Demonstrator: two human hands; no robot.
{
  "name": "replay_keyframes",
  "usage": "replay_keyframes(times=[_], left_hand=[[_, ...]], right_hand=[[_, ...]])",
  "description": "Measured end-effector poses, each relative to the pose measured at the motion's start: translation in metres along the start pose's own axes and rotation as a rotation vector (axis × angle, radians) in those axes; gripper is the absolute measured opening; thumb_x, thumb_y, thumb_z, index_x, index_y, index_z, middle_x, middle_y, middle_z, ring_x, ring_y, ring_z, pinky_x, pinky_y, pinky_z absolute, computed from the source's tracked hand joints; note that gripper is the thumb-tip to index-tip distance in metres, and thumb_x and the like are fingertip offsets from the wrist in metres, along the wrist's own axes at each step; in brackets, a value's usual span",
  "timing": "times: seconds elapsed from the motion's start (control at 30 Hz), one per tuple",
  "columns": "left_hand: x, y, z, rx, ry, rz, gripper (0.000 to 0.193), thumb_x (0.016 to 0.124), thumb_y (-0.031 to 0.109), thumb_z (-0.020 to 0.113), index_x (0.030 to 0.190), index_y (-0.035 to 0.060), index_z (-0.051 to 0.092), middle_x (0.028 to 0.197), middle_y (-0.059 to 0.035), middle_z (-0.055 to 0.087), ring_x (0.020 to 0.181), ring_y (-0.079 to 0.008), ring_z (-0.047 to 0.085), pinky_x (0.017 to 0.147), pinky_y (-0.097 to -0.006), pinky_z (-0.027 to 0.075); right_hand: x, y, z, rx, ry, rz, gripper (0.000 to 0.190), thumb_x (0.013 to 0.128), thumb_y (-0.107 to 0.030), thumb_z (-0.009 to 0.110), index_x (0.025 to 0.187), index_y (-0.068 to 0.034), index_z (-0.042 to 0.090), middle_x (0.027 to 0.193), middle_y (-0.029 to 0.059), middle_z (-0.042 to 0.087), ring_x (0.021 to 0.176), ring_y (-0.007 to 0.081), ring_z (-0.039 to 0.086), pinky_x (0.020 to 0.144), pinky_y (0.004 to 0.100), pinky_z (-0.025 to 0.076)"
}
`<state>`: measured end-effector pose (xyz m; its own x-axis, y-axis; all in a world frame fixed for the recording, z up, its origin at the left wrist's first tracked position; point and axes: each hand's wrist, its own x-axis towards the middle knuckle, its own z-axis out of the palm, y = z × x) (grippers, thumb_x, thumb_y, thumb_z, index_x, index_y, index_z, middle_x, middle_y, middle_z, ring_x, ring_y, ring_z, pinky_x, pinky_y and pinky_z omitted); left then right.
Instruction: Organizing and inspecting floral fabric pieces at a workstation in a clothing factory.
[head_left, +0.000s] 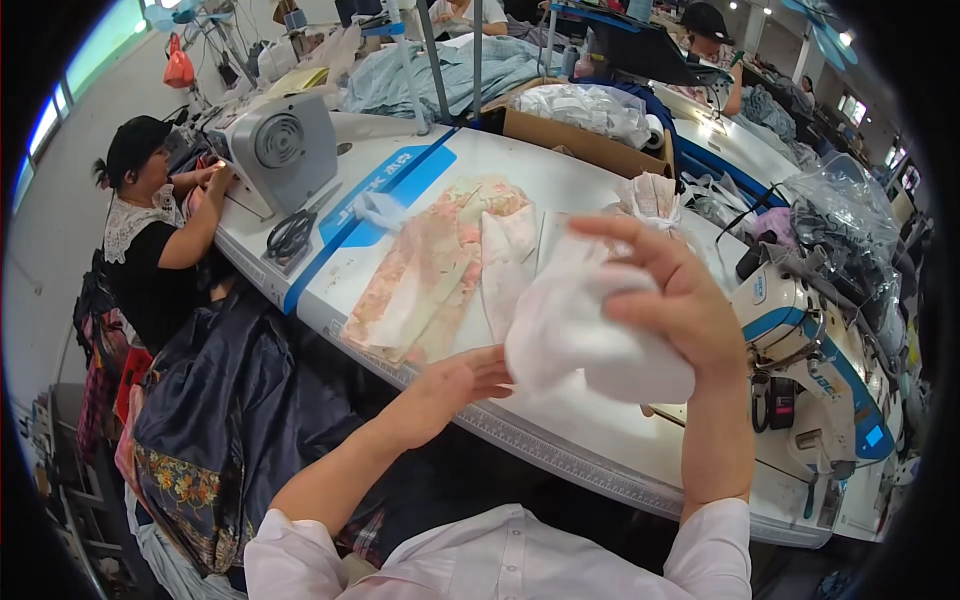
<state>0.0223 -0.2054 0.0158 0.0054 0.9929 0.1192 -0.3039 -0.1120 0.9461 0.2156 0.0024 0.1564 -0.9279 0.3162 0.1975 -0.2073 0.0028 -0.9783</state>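
Observation:
My right hand (675, 292) is raised over the sewing table and holds a white cloth piece (600, 337), blurred by motion. The cloth hangs folded below the thumb. At the cloth's left edge is my left hand (457, 386), fingers extended and apart; whether the fingertips touch the cloth is unclear. Just beyond it, cut pieces of pink floral fabric (427, 285) lie in a loose stack on the table (592, 435). A tied bundle of light fabric (649, 199) sits behind my right hand, which partly hides it.
To the right stands a Jack sewing machine (810, 345). Black scissors (292, 234) lie left, near another machine (281, 150) where a person (150, 202) works. A cardboard box (555, 131) is at the back. Dark satin fabric (247, 405) hangs below the table's left edge.

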Motion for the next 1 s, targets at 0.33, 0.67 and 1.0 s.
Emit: replay_keyframes(times=[0.33, 0.67, 1.0], left_hand=[[0.013, 0.005, -0.007, 0.393, 0.305, 0.128, 0.082, 0.101, 0.036, 0.062, 0.162, -0.0016, 0.022, 0.159, -0.0177, 0.042, 0.147, -0.0244, 0.041, 0.12, -0.0366, 0.035], [0.001, 0.034, 0.007, 0.345, -0.104, 0.025, 0.09, 0.091, 0.046, 0.077, 0.156, -0.0014, 0.038, 0.147, -0.0172, 0.056, 0.137, -0.0258, 0.053, 0.115, -0.0384, 0.039], [-0.01, 0.035, -0.015, 0.262, -0.265, -0.247, 0.041, 0.094, 0.027, 0.079, 0.121, -0.0018, 0.07, 0.108, -0.0015, 0.072, 0.096, -0.0073, 0.063, 0.084, -0.0261, 0.051]], right_hand=[[0.01, 0.028, 0.01, -0.202, -0.641, 0.081, 0.058, 0.093, 0.003, 0.067, 0.149, 0.001, 0.052, 0.146, 0.0115, 0.062, 0.119, 0.0189, 0.066, 0.102, 0.0325, 0.051], [0.009, 0.045, 0.036, -0.246, -0.769, 0.037, 0.057, 0.093, -0.001, 0.065, 0.149, -0.007, 0.055, 0.121, 0.014, 0.074, 0.104, 0.0172, 0.072, 0.075, 0.0274, 0.051], [0.011, 0.04, 0.032, -0.359, -0.626, 0.186, 0.057, 0.093, -0.003, 0.068, 0.148, -0.006, 0.055, 0.129, 0.0113, 0.07, 0.11, 0.0179, 0.068, 0.088, 0.032, 0.054]])
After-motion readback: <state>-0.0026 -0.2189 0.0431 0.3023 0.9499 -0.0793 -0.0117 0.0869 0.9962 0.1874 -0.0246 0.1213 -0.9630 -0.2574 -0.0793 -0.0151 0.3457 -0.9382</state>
